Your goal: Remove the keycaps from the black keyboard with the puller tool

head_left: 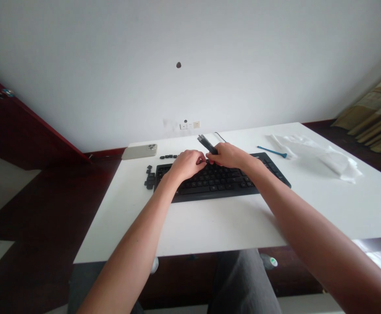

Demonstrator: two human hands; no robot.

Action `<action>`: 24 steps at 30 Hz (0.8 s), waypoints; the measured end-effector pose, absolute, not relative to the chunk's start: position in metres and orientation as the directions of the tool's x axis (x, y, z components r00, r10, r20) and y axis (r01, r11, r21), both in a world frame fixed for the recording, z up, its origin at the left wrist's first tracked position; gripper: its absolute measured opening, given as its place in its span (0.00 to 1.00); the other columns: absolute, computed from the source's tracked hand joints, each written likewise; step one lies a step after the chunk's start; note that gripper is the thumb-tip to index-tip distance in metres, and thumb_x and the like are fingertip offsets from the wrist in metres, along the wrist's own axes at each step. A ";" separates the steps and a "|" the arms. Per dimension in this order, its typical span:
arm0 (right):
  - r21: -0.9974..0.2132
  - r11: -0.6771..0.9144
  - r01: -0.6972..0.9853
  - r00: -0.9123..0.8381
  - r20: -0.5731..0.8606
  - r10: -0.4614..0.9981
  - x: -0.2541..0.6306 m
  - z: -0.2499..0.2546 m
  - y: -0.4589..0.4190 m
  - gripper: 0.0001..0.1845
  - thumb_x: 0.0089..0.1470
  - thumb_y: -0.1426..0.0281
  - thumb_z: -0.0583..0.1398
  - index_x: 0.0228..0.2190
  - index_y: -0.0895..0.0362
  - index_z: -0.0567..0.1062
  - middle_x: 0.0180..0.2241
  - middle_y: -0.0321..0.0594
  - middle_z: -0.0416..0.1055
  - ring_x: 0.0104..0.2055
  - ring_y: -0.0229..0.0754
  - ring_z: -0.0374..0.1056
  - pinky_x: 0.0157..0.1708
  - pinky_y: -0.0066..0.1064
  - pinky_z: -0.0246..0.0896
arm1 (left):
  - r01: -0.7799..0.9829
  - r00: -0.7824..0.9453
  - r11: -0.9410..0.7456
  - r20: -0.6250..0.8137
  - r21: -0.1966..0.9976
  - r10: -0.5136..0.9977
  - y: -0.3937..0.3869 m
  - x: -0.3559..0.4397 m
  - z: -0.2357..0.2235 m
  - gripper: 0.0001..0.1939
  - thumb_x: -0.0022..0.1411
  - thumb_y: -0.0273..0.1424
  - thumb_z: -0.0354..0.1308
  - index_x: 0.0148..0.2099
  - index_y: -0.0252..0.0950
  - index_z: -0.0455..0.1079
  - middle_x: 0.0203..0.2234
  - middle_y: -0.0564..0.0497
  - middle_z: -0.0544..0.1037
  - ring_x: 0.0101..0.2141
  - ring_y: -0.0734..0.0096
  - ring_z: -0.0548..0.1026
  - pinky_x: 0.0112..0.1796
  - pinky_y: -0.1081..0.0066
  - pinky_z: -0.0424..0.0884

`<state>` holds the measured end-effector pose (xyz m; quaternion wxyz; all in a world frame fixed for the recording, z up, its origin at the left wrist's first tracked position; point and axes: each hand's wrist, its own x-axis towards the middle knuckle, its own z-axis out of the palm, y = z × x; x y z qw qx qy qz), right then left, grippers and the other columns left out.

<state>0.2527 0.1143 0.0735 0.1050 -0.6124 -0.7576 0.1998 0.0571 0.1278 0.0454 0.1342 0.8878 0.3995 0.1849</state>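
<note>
A black keyboard (210, 182) lies on the white table below both hands. My left hand (189, 163) is over its upper rows, thumb and fingers drawn together in a pinch; whatever is between the fingertips is hidden. Close beside it, my right hand (226, 155) grips a slim black tool (207, 144) with a pale, split-looking end that points up and away to the left. The right fingertips reach down to the keys near the left ones. Left of the keyboard sit several loose black keycaps (150, 179), and a short row of keycaps (168, 156) lies behind it.
A phone (141, 151) rests face down at the table's back left. On the right are a blue stick-like tool (272, 151) and a crumpled clear plastic bag (324, 155). A thin cable (220, 137) runs behind the keyboard. Wall sockets (189, 125) are beyond the table.
</note>
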 end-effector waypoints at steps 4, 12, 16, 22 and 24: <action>-0.430 0.256 0.866 -0.290 -0.015 0.957 0.255 0.072 0.115 0.20 0.61 0.60 0.60 0.23 0.58 0.77 0.21 0.42 0.73 0.23 0.39 0.66 0.27 0.31 0.54 | 0.659 0.617 -0.651 0.225 0.377 0.754 0.129 0.057 0.045 0.05 0.64 0.30 0.61 0.36 0.38 0.77 0.29 0.50 0.79 0.29 0.68 0.73 0.30 0.68 0.62; -0.347 0.302 0.888 -0.305 0.048 0.951 0.256 0.070 0.116 0.19 0.60 0.61 0.61 0.21 0.57 0.75 0.22 0.42 0.74 0.25 0.40 0.66 0.28 0.30 0.52 | 0.666 0.603 -0.637 0.223 0.388 0.766 0.131 0.057 0.042 0.05 0.64 0.30 0.61 0.39 0.39 0.79 0.29 0.50 0.79 0.30 0.65 0.75 0.33 0.67 0.67; -0.316 0.296 0.902 -0.298 0.044 0.954 0.255 0.070 0.116 0.18 0.61 0.61 0.61 0.23 0.57 0.76 0.24 0.44 0.75 0.25 0.40 0.66 0.28 0.31 0.52 | 0.669 0.601 -0.634 0.218 0.388 0.769 0.131 0.057 0.042 0.05 0.64 0.30 0.61 0.40 0.39 0.79 0.31 0.49 0.81 0.31 0.65 0.76 0.35 0.67 0.69; -0.291 0.256 0.922 -0.246 0.069 0.967 0.254 0.077 0.112 0.17 0.61 0.62 0.60 0.25 0.58 0.78 0.25 0.46 0.75 0.27 0.42 0.66 0.28 0.32 0.51 | 0.669 0.598 -0.624 0.206 0.405 0.774 0.131 0.056 0.044 0.05 0.64 0.32 0.62 0.38 0.39 0.79 0.32 0.49 0.81 0.32 0.66 0.76 0.35 0.67 0.69; -0.315 0.248 0.916 -0.227 0.101 0.969 0.254 0.079 0.111 0.15 0.61 0.64 0.59 0.27 0.58 0.79 0.25 0.45 0.75 0.27 0.42 0.66 0.29 0.32 0.51 | 0.665 0.601 -0.626 0.206 0.407 0.773 0.131 0.055 0.044 0.05 0.65 0.33 0.62 0.38 0.40 0.79 0.31 0.49 0.81 0.32 0.65 0.76 0.35 0.67 0.68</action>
